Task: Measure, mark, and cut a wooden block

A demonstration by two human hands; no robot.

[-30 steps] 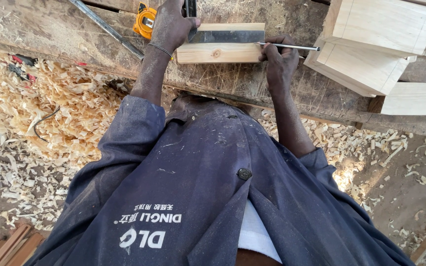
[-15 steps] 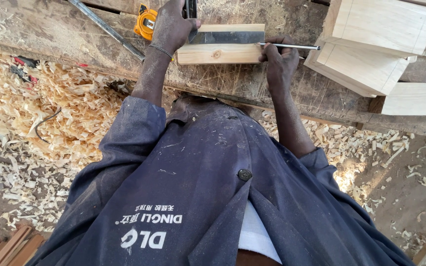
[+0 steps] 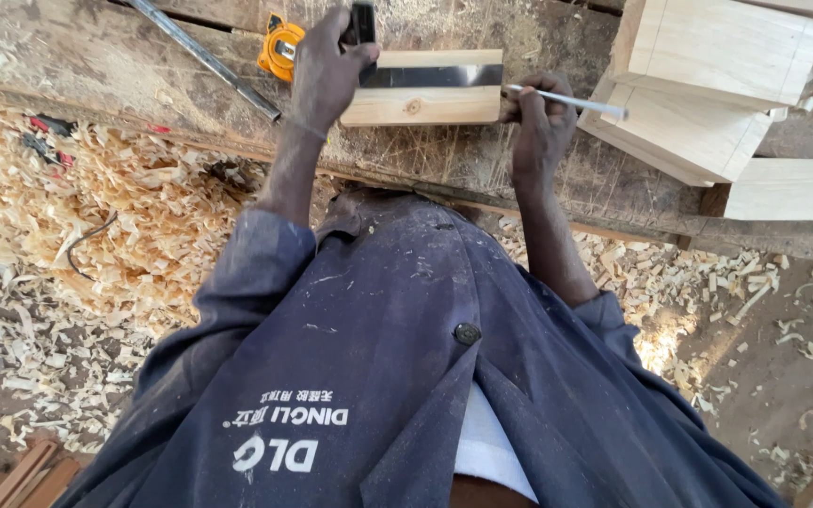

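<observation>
Left hand: fingers curled down over the dark stock of a try square, pressing it onto a small wood block. The square's steel blade lies flat across the top of the block, running left to right.

Right hand: closed in a pinch on a thin pale pencil. The fist sits just off the block's right end; the pencil shaft runs out to the right, and the tip end toward the block is hidden in the fingers, so contact with the wood cannot be confirmed.

Key relation: the block's long axis runs left to right along the counter, parallel to the blade. The block lies between the two hands; the left bears on its left end, the right is at its right end. The right hand is nearer the blade's free end.

Surroundings: yellow tape measure just left of the left hand; a long metal bar lying diagonally beyond it. Stack of pale cut boards on the counter to the right. Wood shavings thick on the ground below.
</observation>
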